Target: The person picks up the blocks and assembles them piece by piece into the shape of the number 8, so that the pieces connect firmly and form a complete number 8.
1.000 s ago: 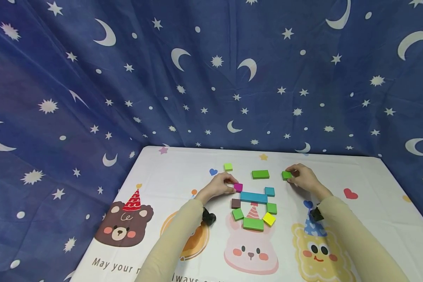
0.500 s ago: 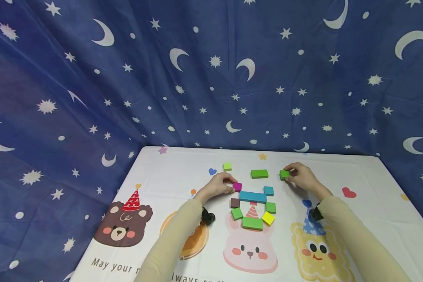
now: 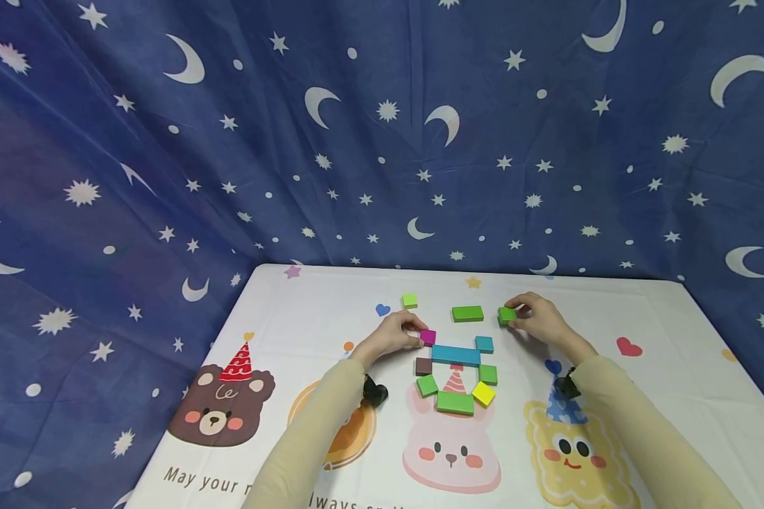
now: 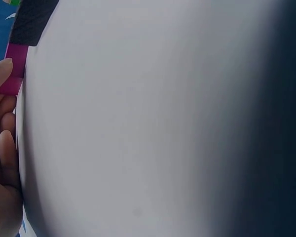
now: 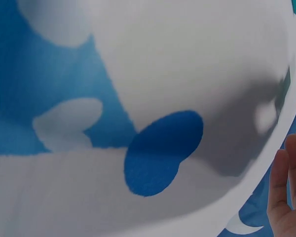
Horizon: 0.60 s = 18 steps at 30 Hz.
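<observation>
My left hand (image 3: 391,338) pinches a magenta block (image 3: 429,337) at the left end of a long blue block (image 3: 455,355). The left wrist view has a thumb on the magenta block (image 4: 16,69), with the other fingers curled below. Farther right, my right hand (image 3: 540,319) holds a small green block (image 3: 506,316) between thumb and fingers. That block stands right of a long green block (image 3: 467,314). At the edge of the right wrist view are the right fingers (image 5: 280,182); their grip is mostly cut off there.
Below the long blue block, a brown block (image 3: 423,366), several green blocks (image 3: 455,403) and a yellow block (image 3: 483,394) form a ring. A teal block (image 3: 484,344) sits at its upper right. A lime block (image 3: 409,301) lies farther back on the printed white tablecloth (image 3: 694,396).
My right hand has shifted slightly left with the small green block, bringing it closer to the long green block. The left hand stays at the magenta block.
</observation>
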{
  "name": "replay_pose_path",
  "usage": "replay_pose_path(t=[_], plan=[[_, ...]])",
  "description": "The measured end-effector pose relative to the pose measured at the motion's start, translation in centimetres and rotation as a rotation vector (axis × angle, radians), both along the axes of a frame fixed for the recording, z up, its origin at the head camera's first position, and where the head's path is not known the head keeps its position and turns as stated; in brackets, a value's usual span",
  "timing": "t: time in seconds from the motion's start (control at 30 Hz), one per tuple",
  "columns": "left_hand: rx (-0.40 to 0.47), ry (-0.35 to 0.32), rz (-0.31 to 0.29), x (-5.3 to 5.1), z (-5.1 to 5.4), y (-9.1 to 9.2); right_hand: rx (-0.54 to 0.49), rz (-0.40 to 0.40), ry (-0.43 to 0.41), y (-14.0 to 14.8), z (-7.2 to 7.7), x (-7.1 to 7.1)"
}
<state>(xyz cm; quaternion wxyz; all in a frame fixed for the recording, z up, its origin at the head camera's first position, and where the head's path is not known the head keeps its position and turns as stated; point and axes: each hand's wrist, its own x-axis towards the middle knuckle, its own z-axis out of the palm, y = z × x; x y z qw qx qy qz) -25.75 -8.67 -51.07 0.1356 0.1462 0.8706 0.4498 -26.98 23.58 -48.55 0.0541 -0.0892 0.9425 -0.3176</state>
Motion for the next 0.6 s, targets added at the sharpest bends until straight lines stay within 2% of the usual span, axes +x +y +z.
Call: replay_pose_path(t=[0.6], plan=[[-0.005, -0.009, 0.011, -0.1, -0.2, 0.1, -0.038, 0.071, 0.045, -1.4, 0.2, 0.8]])
